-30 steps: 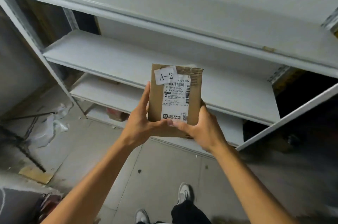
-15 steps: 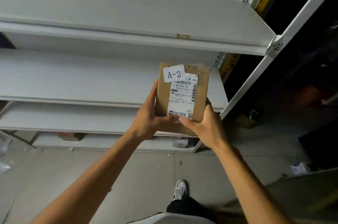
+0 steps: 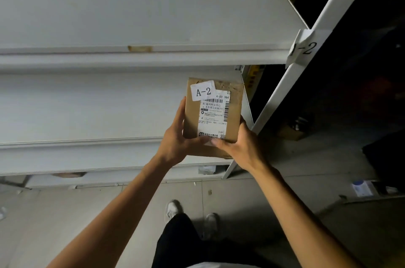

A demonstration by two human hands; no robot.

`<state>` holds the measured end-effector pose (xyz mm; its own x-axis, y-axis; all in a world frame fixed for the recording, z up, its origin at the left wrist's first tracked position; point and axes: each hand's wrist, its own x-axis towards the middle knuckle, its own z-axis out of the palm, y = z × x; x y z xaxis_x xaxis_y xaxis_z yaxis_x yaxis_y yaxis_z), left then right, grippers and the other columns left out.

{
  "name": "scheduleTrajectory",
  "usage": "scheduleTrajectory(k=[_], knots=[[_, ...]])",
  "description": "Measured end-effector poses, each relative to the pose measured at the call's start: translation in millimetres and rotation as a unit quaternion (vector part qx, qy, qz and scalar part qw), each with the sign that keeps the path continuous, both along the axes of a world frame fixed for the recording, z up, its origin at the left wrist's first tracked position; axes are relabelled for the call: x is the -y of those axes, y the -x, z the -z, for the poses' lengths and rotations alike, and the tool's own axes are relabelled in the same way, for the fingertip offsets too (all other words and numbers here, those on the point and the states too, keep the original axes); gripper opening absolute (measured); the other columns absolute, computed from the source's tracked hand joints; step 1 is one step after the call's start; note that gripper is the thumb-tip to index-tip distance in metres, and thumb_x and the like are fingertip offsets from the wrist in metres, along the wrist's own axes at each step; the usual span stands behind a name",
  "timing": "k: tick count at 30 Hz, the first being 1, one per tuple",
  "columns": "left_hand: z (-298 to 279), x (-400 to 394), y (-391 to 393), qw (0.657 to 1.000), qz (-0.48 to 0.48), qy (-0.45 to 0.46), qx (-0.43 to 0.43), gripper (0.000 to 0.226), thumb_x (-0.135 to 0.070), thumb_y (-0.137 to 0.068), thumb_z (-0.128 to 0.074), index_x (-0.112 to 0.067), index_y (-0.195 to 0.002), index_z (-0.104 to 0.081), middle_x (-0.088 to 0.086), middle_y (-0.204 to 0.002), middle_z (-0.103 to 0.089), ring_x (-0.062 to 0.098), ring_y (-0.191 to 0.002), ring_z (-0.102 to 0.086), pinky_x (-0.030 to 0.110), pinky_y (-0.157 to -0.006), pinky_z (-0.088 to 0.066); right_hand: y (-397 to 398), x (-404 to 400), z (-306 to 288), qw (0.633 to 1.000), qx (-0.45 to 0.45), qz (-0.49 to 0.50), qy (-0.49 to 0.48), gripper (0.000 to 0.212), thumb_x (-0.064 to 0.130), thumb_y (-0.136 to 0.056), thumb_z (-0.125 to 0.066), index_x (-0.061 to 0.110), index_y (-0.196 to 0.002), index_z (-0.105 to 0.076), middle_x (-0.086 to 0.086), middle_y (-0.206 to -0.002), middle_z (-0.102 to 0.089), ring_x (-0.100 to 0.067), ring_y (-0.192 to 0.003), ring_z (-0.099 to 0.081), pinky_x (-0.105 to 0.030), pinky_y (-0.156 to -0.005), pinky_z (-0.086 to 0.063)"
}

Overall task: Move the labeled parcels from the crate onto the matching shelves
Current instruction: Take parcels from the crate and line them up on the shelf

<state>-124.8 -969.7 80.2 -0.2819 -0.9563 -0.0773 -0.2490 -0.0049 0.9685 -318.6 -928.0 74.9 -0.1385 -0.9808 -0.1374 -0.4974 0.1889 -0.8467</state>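
A small brown cardboard parcel [image 3: 192, 114] carries a white "A-2" sticker and a shipping label. I hold it upright in front of the white shelving. My left hand [image 3: 175, 140] grips its left side and bottom. My right hand [image 3: 238, 147] grips its lower right corner, thumb on the front face. A paper tag [image 3: 304, 48] reading "-2" is wrapped round the right upright post at the level of the upper shelf [image 3: 131, 15]. The parcel is below that shelf's front edge, in front of the middle shelf [image 3: 87, 110].
The white rack has a lower shelf [image 3: 65, 158] and a bottom shelf near the floor with small items. The slanted right post [image 3: 285, 88] stands beside the parcel. Dark space with boxes lies to the right. My feet [image 3: 175, 210] stand on grey floor tiles.
The view has swung right along the rack and closer to the shelves. The tagged right post has come into view. Both hands keep the same hold on the parcel.
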Motion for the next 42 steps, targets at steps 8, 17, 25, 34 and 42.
scheduleTrajectory(k=[8,17,25,34,42], knots=[[23,73,22,0.996,-0.009,0.01,0.083,0.114,-0.022,-0.067,-0.085,-0.038,-0.153,-0.012,-0.005,-0.132,-0.059,0.023,-0.115,-0.059,0.041,-0.092,-0.056,18,74,24,0.999,-0.052,-0.008,0.014,0.064,0.032,-0.08,-0.082,0.012,-0.129,-0.045,0.009,-0.113,-0.055,-0.004,-0.099,-0.051,0.0,-0.06,-0.042],[70,142,60,0.98,-0.075,0.111,0.149,0.088,-0.013,-0.072,-0.081,-0.025,-0.144,-0.031,-0.002,-0.124,-0.065,0.029,-0.104,-0.064,0.043,-0.084,-0.057,37,150,77,0.993,-0.076,0.067,0.061,0.063,0.021,-0.079,-0.084,0.008,-0.129,-0.049,-0.005,-0.128,-0.064,-0.021,-0.114,-0.062,-0.019,-0.08,-0.049],[106,169,76,0.958,-0.134,0.16,0.197,0.092,-0.013,-0.075,-0.081,-0.014,-0.15,-0.028,0.006,-0.132,-0.061,0.032,-0.11,-0.061,0.039,-0.084,-0.054,38,180,98,0.987,-0.06,0.118,0.089,0.051,0.015,-0.079,-0.084,0.006,-0.12,-0.056,-0.008,-0.124,-0.066,-0.022,-0.112,-0.063,-0.018,-0.082,-0.047],[105,196,81,0.955,-0.117,0.156,0.224,0.091,-0.014,-0.074,-0.08,-0.013,-0.15,-0.03,0.007,-0.135,-0.059,0.034,-0.113,-0.059,0.041,-0.087,-0.052,41,206,103,0.988,-0.047,0.138,0.05,0.055,0.019,-0.083,-0.08,0.005,-0.127,-0.051,-0.009,-0.128,-0.064,-0.024,-0.114,-0.062,-0.017,-0.084,-0.043],[91,122,11,0.915,0.039,0.101,0.389,0.071,-0.025,-0.09,-0.067,-0.014,-0.152,-0.034,0.011,-0.147,-0.05,0.031,-0.132,-0.049,0.04,-0.107,-0.043,19,113,106,0.981,-0.189,-0.029,-0.025,0.083,0.02,-0.093,-0.068,0.009,-0.157,-0.018,-0.015,-0.16,-0.03,-0.03,-0.145,-0.032,-0.04,-0.114,-0.037]])
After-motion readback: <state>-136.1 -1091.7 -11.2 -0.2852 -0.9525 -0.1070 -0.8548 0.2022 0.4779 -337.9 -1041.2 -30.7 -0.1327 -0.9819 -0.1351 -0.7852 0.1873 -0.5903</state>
